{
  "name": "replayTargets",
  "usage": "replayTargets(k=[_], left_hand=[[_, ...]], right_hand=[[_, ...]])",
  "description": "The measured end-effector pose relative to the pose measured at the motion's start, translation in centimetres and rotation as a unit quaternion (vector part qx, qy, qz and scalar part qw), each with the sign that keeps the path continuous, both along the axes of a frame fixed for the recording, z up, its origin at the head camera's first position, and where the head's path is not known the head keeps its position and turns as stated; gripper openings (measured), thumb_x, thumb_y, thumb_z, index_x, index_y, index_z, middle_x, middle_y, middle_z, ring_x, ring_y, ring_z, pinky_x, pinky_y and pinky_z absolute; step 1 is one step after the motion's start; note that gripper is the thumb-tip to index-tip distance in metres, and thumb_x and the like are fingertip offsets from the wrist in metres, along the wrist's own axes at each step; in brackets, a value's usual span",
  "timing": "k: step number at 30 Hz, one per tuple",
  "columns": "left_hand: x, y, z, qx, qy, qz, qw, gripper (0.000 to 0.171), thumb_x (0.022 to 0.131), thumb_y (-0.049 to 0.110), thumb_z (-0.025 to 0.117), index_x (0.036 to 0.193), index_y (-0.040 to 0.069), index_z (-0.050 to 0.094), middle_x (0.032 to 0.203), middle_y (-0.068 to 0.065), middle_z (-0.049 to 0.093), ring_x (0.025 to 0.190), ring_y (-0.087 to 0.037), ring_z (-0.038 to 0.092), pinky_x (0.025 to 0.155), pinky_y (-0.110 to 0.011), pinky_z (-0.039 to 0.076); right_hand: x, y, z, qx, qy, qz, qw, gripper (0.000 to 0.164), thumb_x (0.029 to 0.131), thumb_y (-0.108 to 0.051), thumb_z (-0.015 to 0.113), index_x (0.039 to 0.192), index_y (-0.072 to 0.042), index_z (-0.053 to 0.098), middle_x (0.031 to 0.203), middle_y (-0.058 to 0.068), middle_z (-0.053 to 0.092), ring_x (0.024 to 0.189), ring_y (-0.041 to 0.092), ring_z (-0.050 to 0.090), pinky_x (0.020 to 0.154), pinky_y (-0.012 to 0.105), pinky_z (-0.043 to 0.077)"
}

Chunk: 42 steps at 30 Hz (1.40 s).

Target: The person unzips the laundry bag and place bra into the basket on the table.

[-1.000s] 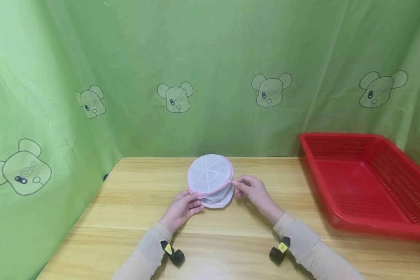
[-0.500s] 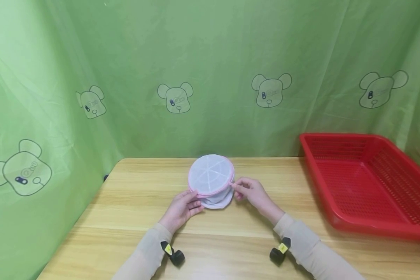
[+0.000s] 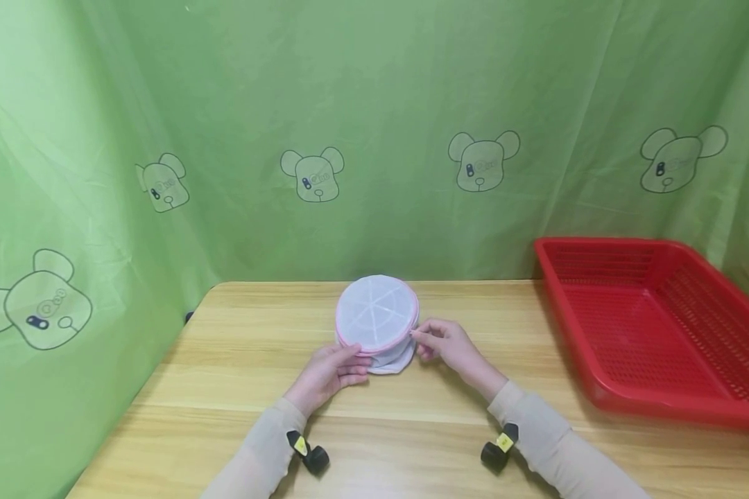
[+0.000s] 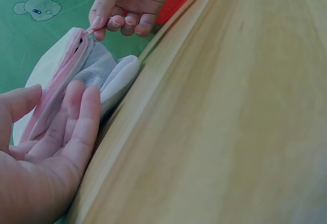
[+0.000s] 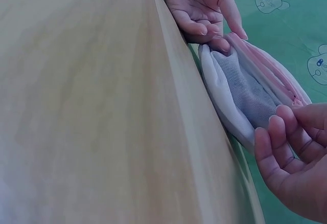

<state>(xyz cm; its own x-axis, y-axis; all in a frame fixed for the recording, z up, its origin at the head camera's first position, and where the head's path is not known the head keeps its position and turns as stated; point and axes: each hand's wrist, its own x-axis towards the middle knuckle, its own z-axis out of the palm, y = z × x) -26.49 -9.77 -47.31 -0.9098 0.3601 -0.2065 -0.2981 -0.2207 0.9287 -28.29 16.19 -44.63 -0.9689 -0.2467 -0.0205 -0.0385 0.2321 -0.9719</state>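
Note:
A round white mesh laundry bag (image 3: pixel 376 310) with a pink zipped rim stands in the middle of the table, its top disc tilted towards me. My left hand (image 3: pixel 326 374) holds the near left of the rim, thumb on top and fingers under it. At the right side of the rim, my right hand (image 3: pixel 452 348) pinches the zipper pull (image 4: pixel 90 30) between thumb and forefinger. The pink zipper (image 4: pixel 57 78) runs between the two hands in the left wrist view, with a small dark gap beside the pull. Soft grey mesh (image 5: pixel 245 83) sags below the rim in the right wrist view.
A large red plastic basket (image 3: pixel 668 402) with slotted walls stands to the right on the wooden table (image 3: pixel 406 443). Green curtains (image 3: pixel 381 83) printed with bear heads hang behind and at the left. Each wrist carries a small black camera (image 3: pixel 316 459).
My right hand has slid slightly towards me along the rim with the zipper pull. My left thumb has shifted a little to the right on the rim, and the disc has turned slightly.

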Motion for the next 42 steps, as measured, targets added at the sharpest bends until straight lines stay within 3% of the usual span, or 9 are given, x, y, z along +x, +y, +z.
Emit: replayTargets(k=[9,23,30,35,42], left_hand=[[-0.02,-0.04,0.06,-0.005,0.001,-0.024,0.9997,0.033,0.097,0.021,0.057,0.118,-0.005,0.056,0.09,-0.004,0.074,0.084,-0.014,0.071,0.085,-0.032,0.062],[-0.04,-0.04,0.09,-0.005,0.0,-0.026,0.9996,0.033,0.099,0.023,0.056,0.115,-0.006,0.059,0.085,-0.003,0.073,0.082,-0.014,0.072,0.083,-0.031,0.063],[-0.08,-0.15,0.03,-0.006,0.0,-0.032,0.9995,0.035,0.098,0.022,0.057,0.114,-0.009,0.058,0.082,-0.001,0.073,0.079,-0.012,0.071,0.081,-0.03,0.063],[-0.09,-0.17,0.02,-0.004,-0.005,-0.023,0.9997,0.025,0.098,0.02,0.056,0.107,-0.003,0.062,0.081,-0.001,0.073,0.078,-0.013,0.071,0.081,-0.03,0.063],[0.01,-0.05,0.07,-0.006,-0.012,0.004,0.9999,0.012,0.097,0.017,0.057,0.094,0.007,0.062,0.079,-0.001,0.071,0.075,-0.012,0.069,0.08,-0.03,0.063]], right_hand=[[0.15,-0.07,-0.09,0.0,-0.009,0.037,0.999,0.029,0.094,-0.016,0.061,0.104,0.011,0.059,0.081,0.012,0.065,0.069,0.013,0.061,0.065,0.027,0.061],[0.36,-0.3,-0.33,0.015,-0.019,0.095,0.995,0.029,0.093,-0.017,0.063,0.1,0.01,0.059,0.081,0.011,0.065,0.073,0.016,0.063,0.072,0.032,0.063],[0.34,-0.43,-0.68,0.019,-0.023,0.114,0.993,0.029,0.093,-0.017,0.064,0.101,0.011,0.06,0.084,0.02,0.066,0.073,0.017,0.065,0.072,0.032,0.063],[0.37,-0.43,-0.68,0.024,-0.024,0.124,0.992,0.03,0.094,-0.017,0.063,0.101,0.011,0.059,0.078,0.007,0.065,0.073,0.016,0.065,0.072,0.031,0.063],[0.51,-0.44,-0.56,0.023,-0.024,0.132,0.991,0.03,0.094,-0.017,0.064,0.1,0.012,0.06,0.081,0.015,0.067,0.072,0.015,0.064,0.07,0.031,0.063]])
